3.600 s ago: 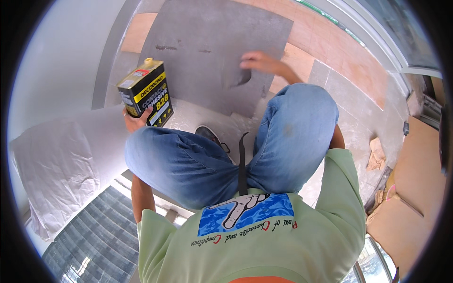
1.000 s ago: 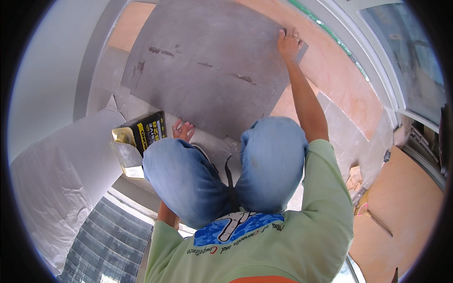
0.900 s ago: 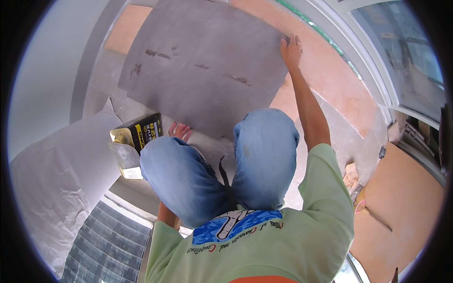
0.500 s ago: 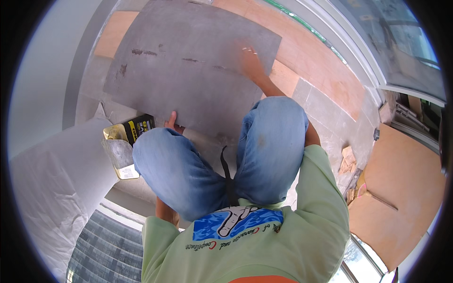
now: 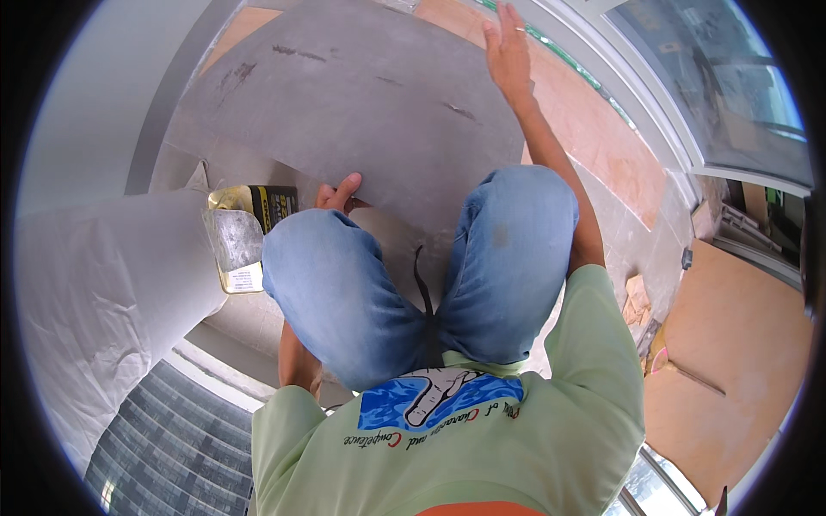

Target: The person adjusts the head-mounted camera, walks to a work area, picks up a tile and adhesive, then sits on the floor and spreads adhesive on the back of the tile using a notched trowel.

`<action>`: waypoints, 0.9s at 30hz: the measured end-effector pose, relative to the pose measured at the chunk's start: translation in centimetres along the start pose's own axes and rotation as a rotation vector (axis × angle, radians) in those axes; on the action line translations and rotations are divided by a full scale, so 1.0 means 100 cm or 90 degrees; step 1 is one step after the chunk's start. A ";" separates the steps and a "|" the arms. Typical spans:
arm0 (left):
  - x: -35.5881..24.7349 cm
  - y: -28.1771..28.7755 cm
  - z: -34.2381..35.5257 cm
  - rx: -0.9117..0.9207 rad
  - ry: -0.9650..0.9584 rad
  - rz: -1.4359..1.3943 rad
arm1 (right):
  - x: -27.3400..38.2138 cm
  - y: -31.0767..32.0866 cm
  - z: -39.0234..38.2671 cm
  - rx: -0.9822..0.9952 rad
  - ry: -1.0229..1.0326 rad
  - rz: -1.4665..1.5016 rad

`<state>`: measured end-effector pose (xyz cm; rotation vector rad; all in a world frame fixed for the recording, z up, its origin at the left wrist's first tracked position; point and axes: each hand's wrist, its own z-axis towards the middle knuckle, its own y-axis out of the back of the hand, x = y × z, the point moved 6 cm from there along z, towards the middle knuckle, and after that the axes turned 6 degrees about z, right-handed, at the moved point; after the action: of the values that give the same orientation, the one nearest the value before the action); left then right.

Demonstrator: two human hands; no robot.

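Observation:
A large grey sheet (image 5: 370, 112) with several dark scuff marks lies at a slant on the floor in front of my knees. At its near edge, my left hand (image 5: 340, 193) grips the sheet, thumb on top; its other fingers are partly hidden by the edge and my left knee. My right arm stretches far forward past the sheet's right side. At its end my right hand (image 5: 509, 58) is open, fingers extended, holding nothing, near the sheet's far right corner; whether it touches the sheet I cannot tell.
An open-topped yellow and black tin (image 5: 243, 277) stands left of my left knee. White plastic sheeting (image 5: 103, 284) drapes at the left. Tan boards (image 5: 594, 142) lie along the window frame (image 5: 662, 112). Another tan board (image 5: 731, 361) is at the right, near broken tan pieces (image 5: 637, 301).
My right hand has moved forward and right, off the sheet's surface, from a blur to stretched out. My left hand still holds the near edge. The sheet appears slightly turned.

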<state>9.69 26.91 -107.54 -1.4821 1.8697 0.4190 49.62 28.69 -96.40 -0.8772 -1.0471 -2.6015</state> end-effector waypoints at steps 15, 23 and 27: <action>-0.017 -0.015 0.013 0.159 -0.130 -0.088 | 0.010 -0.073 -0.052 0.363 -0.012 0.016; 0.002 0.001 0.016 0.099 -0.088 -0.119 | -0.088 0.007 -0.080 0.215 -0.300 0.074; -0.004 -0.005 0.013 0.115 -0.163 -0.159 | -0.146 0.065 -0.152 -0.004 -0.515 -0.106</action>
<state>10.67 27.89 -108.08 -1.4432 1.4615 0.2964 57.02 13.10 -110.14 -2.0079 -1.3131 -2.3803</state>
